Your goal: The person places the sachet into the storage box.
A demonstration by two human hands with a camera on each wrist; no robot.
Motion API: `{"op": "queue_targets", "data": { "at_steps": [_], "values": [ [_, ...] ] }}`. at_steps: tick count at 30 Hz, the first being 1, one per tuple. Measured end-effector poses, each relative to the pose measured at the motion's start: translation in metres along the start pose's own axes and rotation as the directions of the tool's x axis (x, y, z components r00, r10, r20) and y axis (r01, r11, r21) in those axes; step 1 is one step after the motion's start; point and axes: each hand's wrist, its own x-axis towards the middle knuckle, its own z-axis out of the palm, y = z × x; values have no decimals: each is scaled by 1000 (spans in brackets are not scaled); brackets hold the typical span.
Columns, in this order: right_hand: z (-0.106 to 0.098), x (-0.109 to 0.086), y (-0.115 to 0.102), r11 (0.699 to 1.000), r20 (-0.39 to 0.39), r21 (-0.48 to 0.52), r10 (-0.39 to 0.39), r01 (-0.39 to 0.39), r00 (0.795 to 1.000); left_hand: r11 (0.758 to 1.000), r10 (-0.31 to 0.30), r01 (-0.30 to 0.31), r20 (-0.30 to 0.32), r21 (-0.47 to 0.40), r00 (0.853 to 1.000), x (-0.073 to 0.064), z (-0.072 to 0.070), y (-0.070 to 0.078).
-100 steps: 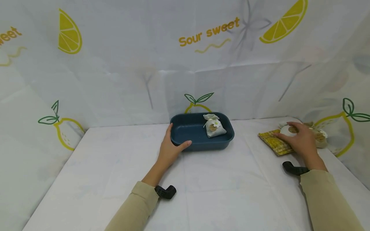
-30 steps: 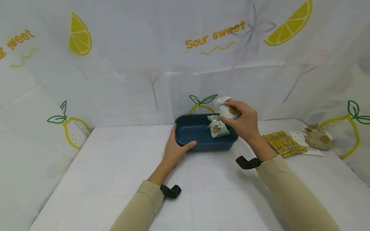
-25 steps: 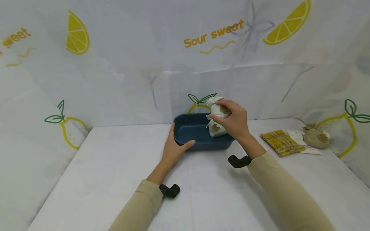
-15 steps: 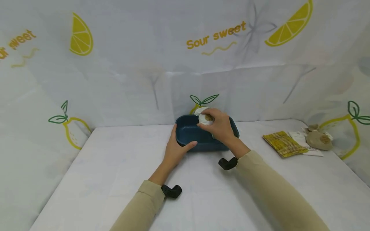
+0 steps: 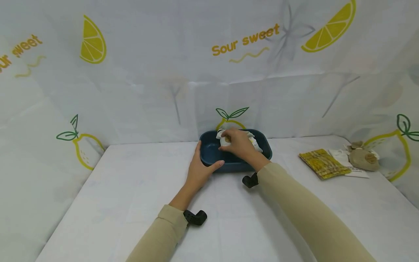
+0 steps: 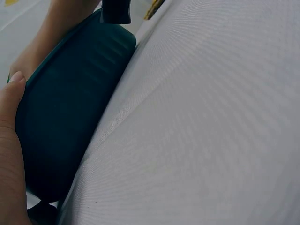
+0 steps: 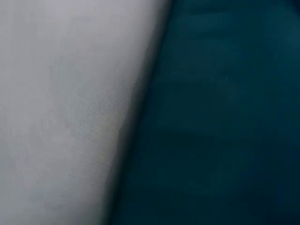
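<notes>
A dark blue rectangular box [image 5: 234,167] stands at the back middle of the table. My left hand [image 5: 199,169] grips its front left corner, fingers along the left side and thumb [image 6: 10,101] at the front rim. Inside the box, my right hand [image 5: 241,145] pinches a small white drawstring pouch [image 5: 224,142] with a brown round patch, low in the left half. Behind that hand, a second pale pouch [image 5: 257,144] lies in the right half, partly hidden. The box's wall [image 7: 215,117] fills much of the right wrist view, where neither hand nor pouch shows.
To the right lie a yellow patterned flat pouch [image 5: 324,163], a white flat packet [image 5: 357,173] partly under it, and a beige drawstring pouch [image 5: 363,159]. A white cloth [image 5: 131,203] covers the table; a lemon-print curtain [image 5: 147,91] hangs right behind the box.
My right hand took the white pouch from the right-hand pile, carried it left over the box, and lowered it inside. The left hand has stayed on the box's corner.
</notes>
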Motion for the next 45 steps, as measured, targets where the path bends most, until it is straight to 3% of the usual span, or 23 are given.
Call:
{"op": "queue_targets", "data": {
  "at_steps": [8,17,21,24,28,33,45],
  "values": [
    [2,5,7,996,158,-46,85,-79,984,1000,-7,7,8,-5,1000,-1,0,5],
    [0,0,9,998,200,-42,45,-37,979,1000,-7,7,13,4,1000,0,2,4],
    [-11,-8,9,999,218,-27,43,-38,975,1000,-4,4,13,-3,1000,-2,3,3],
    [-27,-15,10,999,196,-5,47,-46,979,1000,-6,6,8,-5,1000,-3,3,4],
    [-51,-27,15,999,90,48,0,-5,996,1000,-11,11,0,-3,1000,-3,2,6],
    [-79,-50,30,998,-33,65,-19,22,999,1000,-10,10,-2,-2,1000,-3,1,6],
    [-135,-110,66,989,-181,25,148,-146,972,1000,-20,20,3,6,1000,-3,-2,5]
  ]
}}
